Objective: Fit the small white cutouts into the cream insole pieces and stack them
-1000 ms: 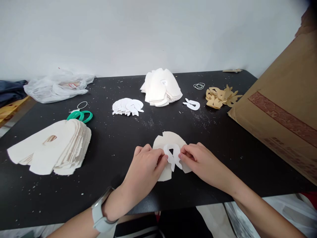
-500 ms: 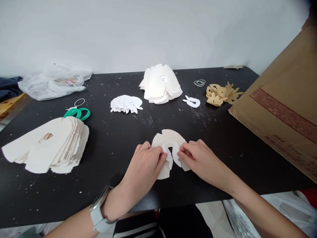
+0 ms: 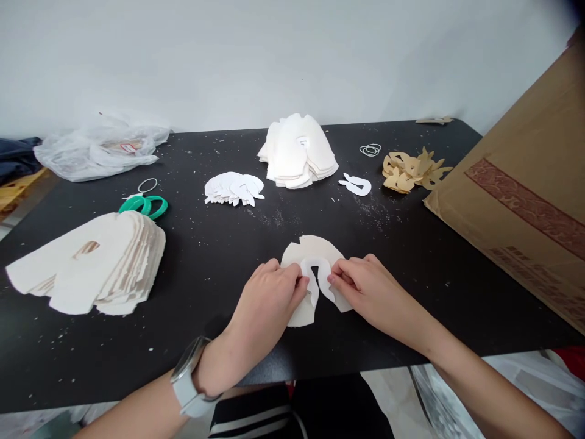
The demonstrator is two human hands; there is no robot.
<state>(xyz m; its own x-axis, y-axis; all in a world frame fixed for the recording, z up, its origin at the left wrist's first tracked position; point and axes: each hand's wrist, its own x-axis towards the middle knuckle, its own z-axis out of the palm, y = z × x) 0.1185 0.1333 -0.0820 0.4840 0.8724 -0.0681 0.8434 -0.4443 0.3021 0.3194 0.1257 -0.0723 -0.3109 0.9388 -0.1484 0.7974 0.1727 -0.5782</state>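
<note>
**White Arch-Shaped Cut-Out Pinched Against Cream Piece**

The fingers (image 3: 299, 281) of the left hand (image 3: 267, 302) and the fingers (image 3: 337, 279) of the right hand (image 3: 365, 292) were drawn together on opposite legs of a white arch-shaped cut-out (image 3: 317, 267), with a narrow gap kept between the two hands. The cut-out was laid over a cream notched piece (image 3: 311, 247), which rested flat on the black tabletop (image 3: 205, 274) near its front edge. The step in hand was judged to be the seating of the cut-out on that piece, and the next move appeared to call for an even pinch, so that neither leg would slip.

A watch (image 3: 187, 378) was worn on the left wrist. Farther out, a large stack of cream pieces (image 3: 114, 262) lay to the left, beside green-handled scissors (image 3: 144, 206) and a rubber band (image 3: 147, 185). Ahead were a stack of white pieces (image 3: 297, 152), a smaller white stack (image 3: 233, 188) and a single white cut-out (image 3: 356, 187). Tan cut-outs (image 3: 409, 172) and rubber bands (image 3: 370, 149) lay to the right, by a cardboard carton (image 3: 516, 201). A plastic bag (image 3: 100, 152) was left at the rear.
</note>
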